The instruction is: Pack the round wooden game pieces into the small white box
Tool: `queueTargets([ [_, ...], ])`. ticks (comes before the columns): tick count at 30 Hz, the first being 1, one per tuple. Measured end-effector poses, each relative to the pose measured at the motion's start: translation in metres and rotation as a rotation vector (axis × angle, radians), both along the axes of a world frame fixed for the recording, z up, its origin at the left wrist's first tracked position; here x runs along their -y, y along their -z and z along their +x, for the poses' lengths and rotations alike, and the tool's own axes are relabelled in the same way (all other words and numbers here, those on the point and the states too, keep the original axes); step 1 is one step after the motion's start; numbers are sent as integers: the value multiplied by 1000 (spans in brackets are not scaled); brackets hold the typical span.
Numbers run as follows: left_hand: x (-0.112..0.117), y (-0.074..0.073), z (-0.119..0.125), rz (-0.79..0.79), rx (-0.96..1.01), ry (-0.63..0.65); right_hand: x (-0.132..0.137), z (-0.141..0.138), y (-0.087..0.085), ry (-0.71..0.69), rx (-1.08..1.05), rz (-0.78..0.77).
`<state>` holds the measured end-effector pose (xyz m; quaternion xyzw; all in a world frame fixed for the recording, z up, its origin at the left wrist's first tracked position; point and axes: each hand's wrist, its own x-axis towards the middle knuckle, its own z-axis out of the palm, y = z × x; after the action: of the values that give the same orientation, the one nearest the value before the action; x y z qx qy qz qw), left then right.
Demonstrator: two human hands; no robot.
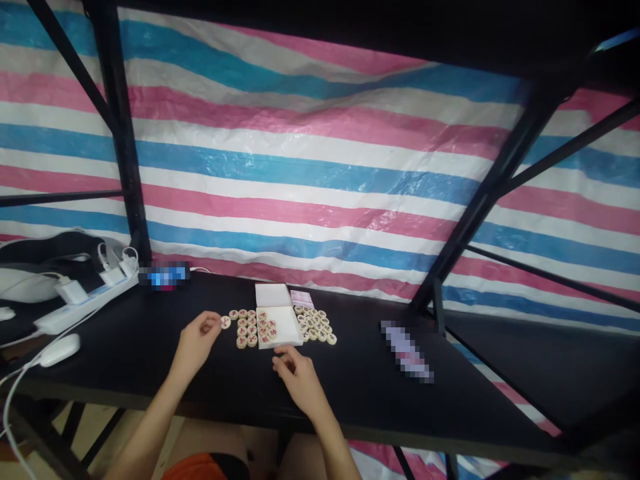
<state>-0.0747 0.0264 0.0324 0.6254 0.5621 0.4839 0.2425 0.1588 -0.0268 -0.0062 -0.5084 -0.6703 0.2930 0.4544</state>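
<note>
My left hand (pixel 199 337) is at the left of the rows, its curled fingertips closed at the edge of a round Chinese chess piece (pixel 225 323) with a red character. Beside it, more red-marked pieces (pixel 243 331) stand in short columns on the black table. An open white box (pixel 285 325) has its lid folded back, and several red-marked pieces lie inside along its left side. My right hand (pixel 299 377) hovers by the box's front edge, fingers loosely bent with a gap between thumb and forefinger, holding nothing. Dark-marked pieces (pixel 315 327) are grouped right of the box.
A pink-and-white card (pixel 303 299) lies behind the dark-marked pieces. To the right rests a blurred-out long object (pixel 406 351); a blurred screen (pixel 167 275) sits at back left. A power strip (pixel 90 303) with chargers, a white case (pixel 60 351) and cables occupy the left end.
</note>
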Motion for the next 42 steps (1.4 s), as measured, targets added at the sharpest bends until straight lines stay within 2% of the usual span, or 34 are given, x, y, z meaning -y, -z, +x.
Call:
queueTargets([
  [2,-17,-2,-8,-71,-214,-29,0,0,0,4,0,9],
  [7,-40,9,-1,-116,-349,-4,0,0,-1,-1,5,-3],
  [12,-41,20,2,-78,-410,-13,1,0,-2,-7,7,-1],
  [27,-38,28,-3,17,-497,102,3,-3,-3,-6,24,12],
  [29,-41,32,-4,48,-492,96,4,-3,-4,1,37,40],
  [32,-45,38,-6,90,-475,101,2,-1,-8,60,109,180],
  [36,-44,32,-6,114,-440,117,-25,5,-22,98,377,336],
  [38,-35,24,-2,156,-394,128,-48,8,-30,58,537,301],
  [40,-20,14,6,218,-353,134,-71,11,-34,-39,655,254],
  [42,-1,8,18,224,-355,230,-90,13,-36,-127,707,230],
])
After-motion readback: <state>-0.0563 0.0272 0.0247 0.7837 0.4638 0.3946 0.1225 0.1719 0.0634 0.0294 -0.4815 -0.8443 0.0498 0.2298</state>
